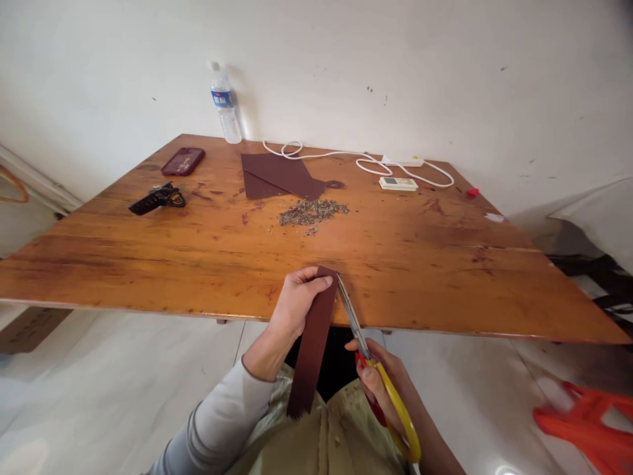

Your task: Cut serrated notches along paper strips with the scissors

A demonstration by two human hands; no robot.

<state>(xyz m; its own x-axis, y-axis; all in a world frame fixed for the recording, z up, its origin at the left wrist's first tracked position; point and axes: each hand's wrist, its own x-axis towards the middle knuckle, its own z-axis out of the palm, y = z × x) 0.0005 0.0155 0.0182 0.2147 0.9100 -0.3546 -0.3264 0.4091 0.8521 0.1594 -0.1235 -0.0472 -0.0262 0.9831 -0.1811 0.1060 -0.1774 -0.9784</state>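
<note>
My left hand (295,305) grips the top of a long dark-brown strip (312,343), thumb across its upper edge, holding it upright over my lap at the near table edge. Yellow-and-red-handled scissors (378,376) are in my right hand (383,386), fingers through the loops. Their blades are nearly together, and the tips touch the strip's upper right corner. On the table beyond lies a small pile of cut bits (311,212), with larger brown sheets (281,175) behind it.
The wooden table (148,257) also carries a dark red phone (183,161), a black tool (157,198), a water bottle (225,103), a white cable (356,158) with a power strip and a small white remote (398,184). An orange plastic object (588,422) lies on the floor at right.
</note>
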